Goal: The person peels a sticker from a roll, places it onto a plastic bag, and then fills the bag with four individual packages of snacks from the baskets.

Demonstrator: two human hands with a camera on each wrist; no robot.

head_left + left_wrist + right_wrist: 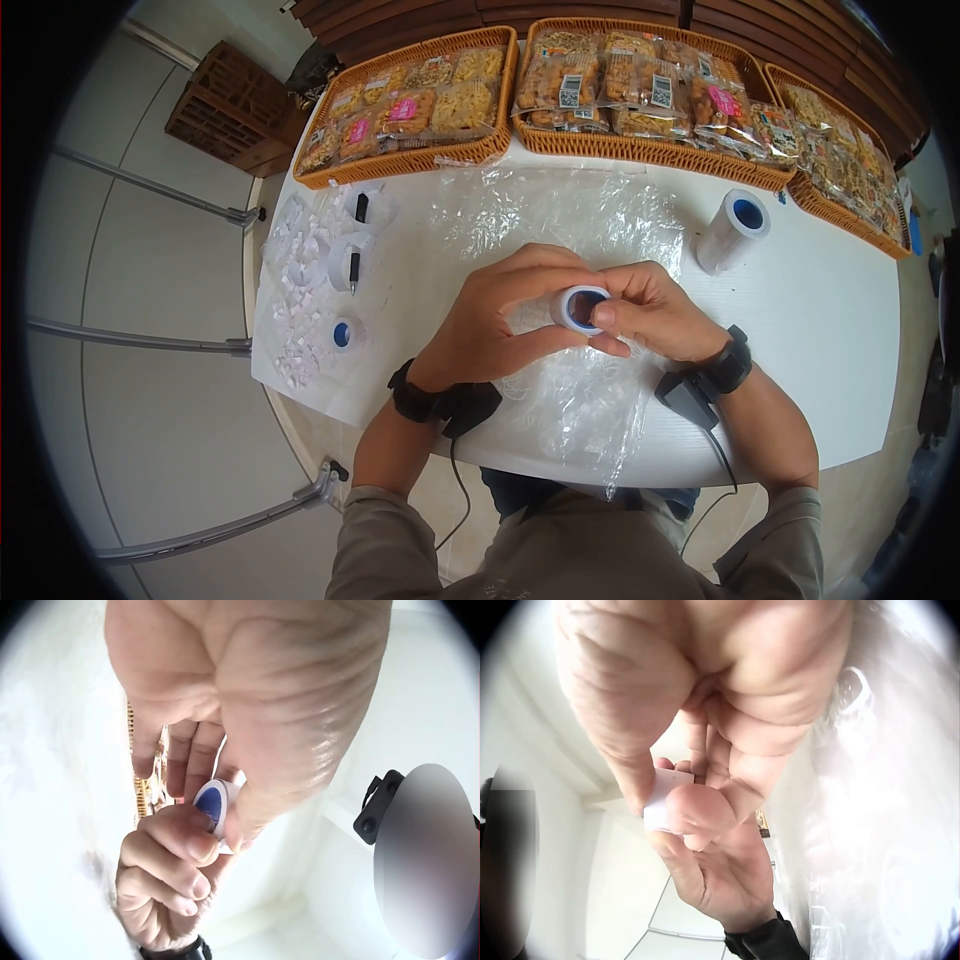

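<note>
Head view showed a small label roll [579,308] with a blue core, held up just above the tabletop [830,330] between both hands. The left hand [497,325] curled round its side to steady it; the right hand [655,315] pinched its edge with thumb and fingertips. Crinkled plastic wrap [560,215] lay beneath, a bigger roll [732,230] to the right, snack baskets [415,105] behind.

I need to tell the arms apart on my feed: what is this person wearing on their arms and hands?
Both hands are bare, no gloves or rings showing. The left hand has a black strap at the wrist with a black camera unit under it and a thin black cable trailing toward the body. The right hand has a matching black strap, unit and cable. Olive-khaki sleeves are pushed up to the elbows.
</note>
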